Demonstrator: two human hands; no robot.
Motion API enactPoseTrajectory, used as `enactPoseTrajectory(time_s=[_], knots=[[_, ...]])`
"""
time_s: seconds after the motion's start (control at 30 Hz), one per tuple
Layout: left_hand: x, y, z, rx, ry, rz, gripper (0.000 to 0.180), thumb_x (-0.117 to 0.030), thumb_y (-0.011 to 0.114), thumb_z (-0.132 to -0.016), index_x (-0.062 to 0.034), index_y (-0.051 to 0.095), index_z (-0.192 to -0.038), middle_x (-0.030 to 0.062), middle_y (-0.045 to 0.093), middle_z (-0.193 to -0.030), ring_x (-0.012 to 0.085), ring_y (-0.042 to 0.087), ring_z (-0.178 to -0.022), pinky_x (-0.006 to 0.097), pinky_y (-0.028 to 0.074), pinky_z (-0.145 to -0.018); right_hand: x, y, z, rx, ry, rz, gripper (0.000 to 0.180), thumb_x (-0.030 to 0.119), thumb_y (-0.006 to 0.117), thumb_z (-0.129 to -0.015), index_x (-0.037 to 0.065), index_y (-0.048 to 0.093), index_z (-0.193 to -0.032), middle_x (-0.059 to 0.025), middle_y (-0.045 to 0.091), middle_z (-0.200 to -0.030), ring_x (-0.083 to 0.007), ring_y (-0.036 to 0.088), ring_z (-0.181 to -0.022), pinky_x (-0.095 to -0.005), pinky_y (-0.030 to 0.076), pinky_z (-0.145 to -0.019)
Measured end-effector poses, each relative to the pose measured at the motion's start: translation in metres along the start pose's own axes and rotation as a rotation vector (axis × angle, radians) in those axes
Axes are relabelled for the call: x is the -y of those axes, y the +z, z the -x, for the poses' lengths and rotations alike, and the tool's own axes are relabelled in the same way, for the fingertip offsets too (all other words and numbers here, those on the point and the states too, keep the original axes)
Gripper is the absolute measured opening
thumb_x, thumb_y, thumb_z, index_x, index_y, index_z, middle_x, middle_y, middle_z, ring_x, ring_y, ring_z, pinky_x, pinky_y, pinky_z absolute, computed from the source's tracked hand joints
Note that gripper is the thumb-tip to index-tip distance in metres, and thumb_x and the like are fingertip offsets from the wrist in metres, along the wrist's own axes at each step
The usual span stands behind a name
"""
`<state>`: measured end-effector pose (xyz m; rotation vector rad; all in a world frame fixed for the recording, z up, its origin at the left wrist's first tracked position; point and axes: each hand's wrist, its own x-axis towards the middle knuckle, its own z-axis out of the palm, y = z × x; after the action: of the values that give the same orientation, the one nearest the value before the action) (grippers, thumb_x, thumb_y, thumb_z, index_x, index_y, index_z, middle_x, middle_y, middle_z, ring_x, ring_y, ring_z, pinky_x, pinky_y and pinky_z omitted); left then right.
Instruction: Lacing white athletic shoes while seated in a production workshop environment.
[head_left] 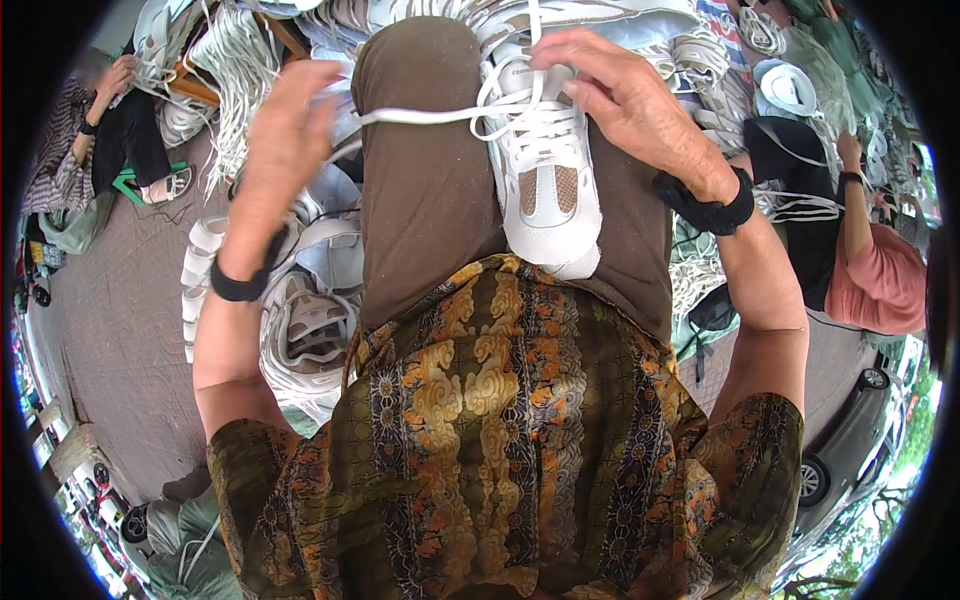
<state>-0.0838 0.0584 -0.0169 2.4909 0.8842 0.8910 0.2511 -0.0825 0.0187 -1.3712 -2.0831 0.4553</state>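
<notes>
White shoe [548, 225], lettered tongue [515, 80], right hand [630, 100] curled at lace [425, 116], left hand [285, 135] blurred, grips unclear

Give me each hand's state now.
Left hand: blurred near the white lace; grip cannot be told.
Right hand: partly curled at the lace; grip unclear.

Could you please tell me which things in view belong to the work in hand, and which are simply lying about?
In the work:
white shoe, toe toward the person
white lace, running from the shoe toward the left
left hand, blurred, near that lace
right hand, at the laced part

Lying about, untouched:
bunch of white strands, upper left
grey car, right edge
</notes>
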Motion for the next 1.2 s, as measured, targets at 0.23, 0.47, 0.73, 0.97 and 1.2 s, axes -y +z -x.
enactPoseTrajectory(time_s=[0.23, 0.47, 0.73, 0.97, 1.2], knots=[[-0.097, 0.058, -0.01, 0.235, 0.192, -0.012, 0.02, -0.009, 0.068, -0.082, -0.0026, 0.065, -0.101, 0.0107, 0.06, -0.098, 0.0288, 0.061, -0.089, 0.037, 0.052, -0.078, -0.007, 0.006, -0.02, 0.1, -0.25, 0.415, 0.018, 0.006, 0.061, -0.088, 0.001, 0.058, -0.105, -0.013, 0.059, -0.114, -0.0349, 0.063, -0.084, -0.0438, 0.051, -0.073], [-0.099, 0.069, -0.017, 0.025, 0.454, -0.09, 0.018, -0.007, 0.069, -0.078, -0.0046, 0.065, -0.096, 0.0078, 0.055, -0.096, 0.0275, 0.055, -0.088, 0.04, 0.05, -0.072, -0.006, -0.008, -0.018, 0.124, -0.179, 0.315, 0.015, 0.012, 0.062, -0.091, 0.0, 0.054, -0.088, -0.0144, 0.056, -0.079, -0.0352, 0.055, -0.069, -0.0435, 0.043, -0.063], [-0.094, 0.072, -0.02, 0.181, 0.364, -0.032, 0.013, -0.007, 0.07, -0.078, -0.0019, 0.058, -0.082, 0.0083, 0.053, -0.09, 0.0277, 0.052, -0.085, 0.039, 0.047, -0.075, -0.003, -0.016, -0.017, 0.143, -0.126, 0.312, 0.014, 0.014, 0.062, -0.091, 0.002, 0.055, -0.088, -0.0115, 0.051, -0.066, -0.0289, 0.052, -0.06, -0.0404, 0.042, -0.059], [-0.093, 0.048, -0.022, 0.387, 0.218, 0.354, 0.019, -0.012, 0.071, -0.084, -0.0015, 0.056, -0.078, 0.0038, 0.057, -0.098, 0.0185, 0.051, -0.084, 0.031, 0.043, -0.075, 0.011, -0.053, 0.003, 0.016, 0.338, -0.214, 0.004, 0.012, 0.06, -0.092, 0.01, 0.061, -0.095, 0.0085, 0.046, -0.066, -0.0021, 0.041, -0.058, -0.022, 0.03, -0.052], [-0.085, 0.048, -0.028, 0.505, -0.009, 0.504, 0.019, -0.013, 0.068, -0.088, -0.0018, 0.057, -0.077, 0.0016, 0.056, -0.116, 0.0093, 0.049, -0.078, 0.025, 0.043, -0.071, 0.022, -0.125, 0.057, -0.433, 0.537, -0.478, 0.009, 0.014, 0.057, -0.093, 0.009, 0.059, -0.101, 0.0115, 0.037, -0.065, -0.0002, 0.029, -0.052, -0.0188, 0.021, -0.048]])
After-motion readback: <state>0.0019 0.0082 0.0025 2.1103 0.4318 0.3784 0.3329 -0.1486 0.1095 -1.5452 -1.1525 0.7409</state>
